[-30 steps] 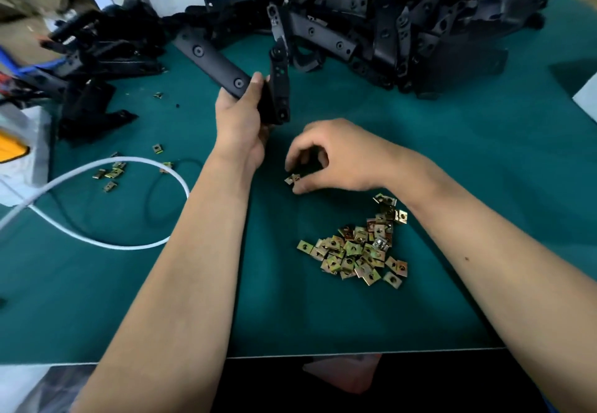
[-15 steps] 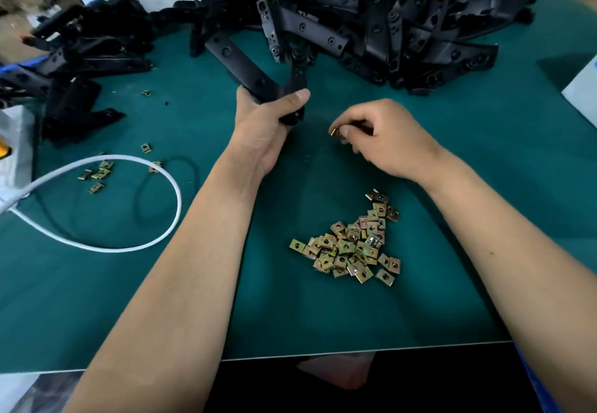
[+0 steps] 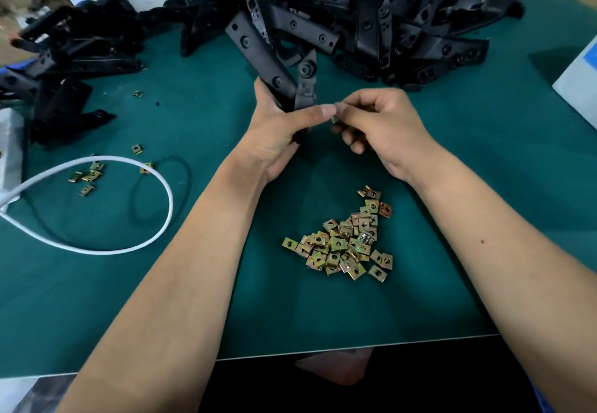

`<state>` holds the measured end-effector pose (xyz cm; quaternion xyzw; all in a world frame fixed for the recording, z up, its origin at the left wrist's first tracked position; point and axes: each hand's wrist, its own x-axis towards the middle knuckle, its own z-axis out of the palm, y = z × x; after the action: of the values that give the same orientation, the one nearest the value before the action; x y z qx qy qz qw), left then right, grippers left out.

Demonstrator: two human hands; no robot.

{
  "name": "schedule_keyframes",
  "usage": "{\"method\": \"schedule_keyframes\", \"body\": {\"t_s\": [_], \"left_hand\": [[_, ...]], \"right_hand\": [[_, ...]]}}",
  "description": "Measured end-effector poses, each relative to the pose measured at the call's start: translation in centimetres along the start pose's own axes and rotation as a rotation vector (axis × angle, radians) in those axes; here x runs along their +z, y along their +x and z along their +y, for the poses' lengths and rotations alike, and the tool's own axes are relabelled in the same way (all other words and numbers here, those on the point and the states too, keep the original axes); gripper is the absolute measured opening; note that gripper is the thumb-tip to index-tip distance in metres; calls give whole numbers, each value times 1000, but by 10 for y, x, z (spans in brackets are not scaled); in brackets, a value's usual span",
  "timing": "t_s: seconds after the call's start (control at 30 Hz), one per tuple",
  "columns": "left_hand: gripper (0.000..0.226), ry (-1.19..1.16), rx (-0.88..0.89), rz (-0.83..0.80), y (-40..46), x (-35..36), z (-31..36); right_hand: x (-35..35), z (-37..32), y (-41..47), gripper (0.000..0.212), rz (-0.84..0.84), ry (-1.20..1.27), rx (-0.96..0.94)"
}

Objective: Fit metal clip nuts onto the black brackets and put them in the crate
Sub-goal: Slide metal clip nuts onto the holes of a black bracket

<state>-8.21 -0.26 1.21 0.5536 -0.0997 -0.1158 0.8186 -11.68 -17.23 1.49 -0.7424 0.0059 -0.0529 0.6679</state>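
Note:
My left hand (image 3: 277,131) grips a black V-shaped bracket (image 3: 268,60) by its lower end, its two arms pointing up and away over the green table. My right hand (image 3: 381,125) pinches a small metal clip nut (image 3: 334,118) between thumb and forefinger, right beside my left thumb tip and the bracket's lower end. A heap of brass-coloured clip nuts (image 3: 345,241) lies on the mat below my hands. No crate is in view.
A big pile of black brackets (image 3: 387,18) fills the back of the green table (image 3: 484,154). More brackets (image 3: 64,67) lie at the left. A white cable loop (image 3: 135,219) and a few loose nuts (image 3: 89,175) lie at the left. A white box (image 3: 578,80) stands at the right edge.
My right hand picked a clip nut off the mat and brought it up to my left thumb. My left hand tilted the bracket and drew it closer.

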Motion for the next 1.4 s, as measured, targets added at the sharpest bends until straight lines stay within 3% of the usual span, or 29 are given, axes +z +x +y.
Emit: {"method": "schedule_keyframes", "body": {"t_s": [0.07,0.2,0.3,0.47,0.57,0.67,0.8,0.97,1.07,1.23,1.4], "left_hand": [[62,-39,-2,9,-2,9,0],[48,-411,-75,140,1,11,5],[38,-202,-71,227,1,7,1],[55,174,36,215,-2,16,-4],[57,280,89,251,0,18,-8],[60,238,50,280,5,12,-9],[38,64,-27,162,3,6,-3],[63,113,-40,78,-2,10,2],[60,87,-82,52,-2,9,2],[58,96,-100,26,-2,8,0],[58,51,-64,110,0,9,-2]], "right_hand": [[4,0,-1,14,-3,61,20],[7,-3,-2,18,10,155,44],[7,-4,-2,18,12,147,39],[8,-3,-2,9,44,114,39],[6,0,-1,7,85,-16,-47],[7,-1,-2,6,77,-34,-111],[6,-3,-1,9,99,112,-24],[1,-7,-2,13,68,184,107],[1,-10,-3,15,44,210,147],[-2,-11,1,17,196,348,200],[1,-8,-1,16,57,153,124]]}}
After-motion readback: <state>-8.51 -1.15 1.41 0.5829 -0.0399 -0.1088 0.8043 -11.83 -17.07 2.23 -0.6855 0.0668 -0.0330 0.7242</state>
